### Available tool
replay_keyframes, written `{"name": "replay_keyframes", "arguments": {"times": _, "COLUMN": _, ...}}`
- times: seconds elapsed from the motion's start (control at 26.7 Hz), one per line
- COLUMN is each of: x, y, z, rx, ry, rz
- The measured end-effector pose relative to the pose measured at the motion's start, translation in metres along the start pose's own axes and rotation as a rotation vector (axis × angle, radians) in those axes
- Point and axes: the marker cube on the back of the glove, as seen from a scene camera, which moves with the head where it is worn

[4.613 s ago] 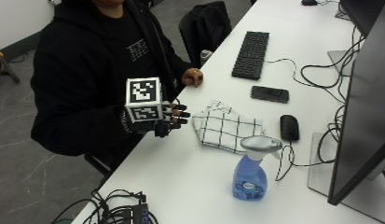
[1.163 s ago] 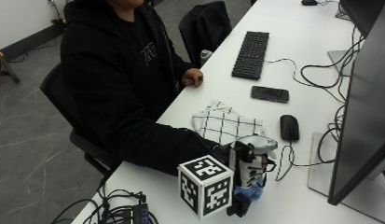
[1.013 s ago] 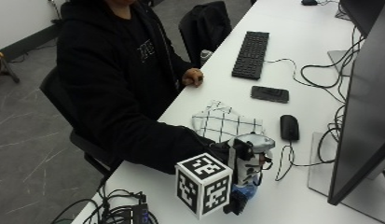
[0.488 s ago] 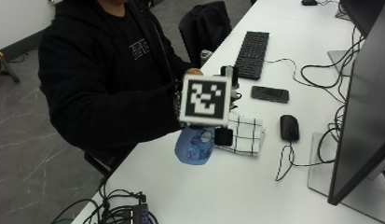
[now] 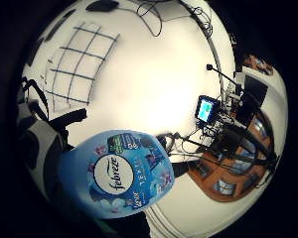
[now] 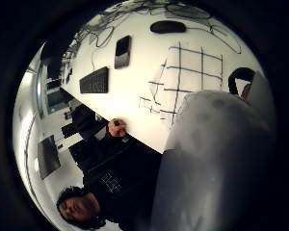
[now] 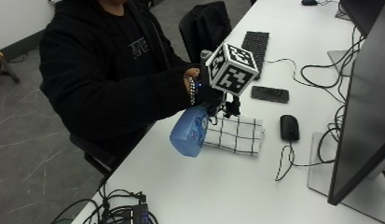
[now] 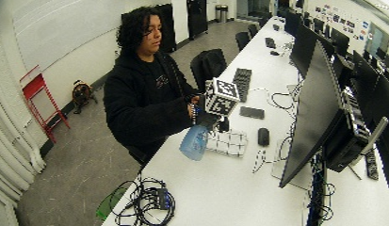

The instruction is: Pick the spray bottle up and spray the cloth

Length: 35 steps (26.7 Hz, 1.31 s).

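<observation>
Gripping the spray bottle (image 7: 189,131) by its neck, my gloved right hand (image 7: 207,93) holds it in the air just over the near edge of the checked cloth (image 7: 237,135), which lies flat on the bench (image 7: 242,186). I keep the bottle tilted, body hanging toward me, so the nozzle end, hidden by my hand, probably faces the cloth for spraying.

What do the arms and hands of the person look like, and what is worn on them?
Both arms are covered by the long black sleeves of a hooded top with a small pale print on the chest. The right hand wears a black glove with black straps, and a beaded band shows at its wrist. The other hand wears nothing.
</observation>
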Motion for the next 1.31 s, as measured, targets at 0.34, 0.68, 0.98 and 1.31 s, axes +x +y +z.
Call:
{"name": "replay_keyframes", "arguments": {"times": 0.34, "x": -0.021, "y": -0.032, "z": 0.053, "rx": -0.208, "ry": 0.178, "rz": 0.069}}
{"name": "replay_keyframes", "arguments": {"times": 0.68, "x": -0.028, "y": -0.054, "z": 0.09, "rx": -0.345, "ry": 0.223, "rz": 0.076}}
{"name": "replay_keyframes", "arguments": {"times": 0.98, "x": -0.047, "y": -0.044, "z": 0.046, "rx": -0.177, "ry": 0.103, "rz": -0.03}}
{"name": "replay_keyframes", "arguments": {"times": 1.31, "x": -0.119, "y": -0.028, "z": -0.021, "rx": 0.133, "ry": -0.088, "rz": -0.276}}
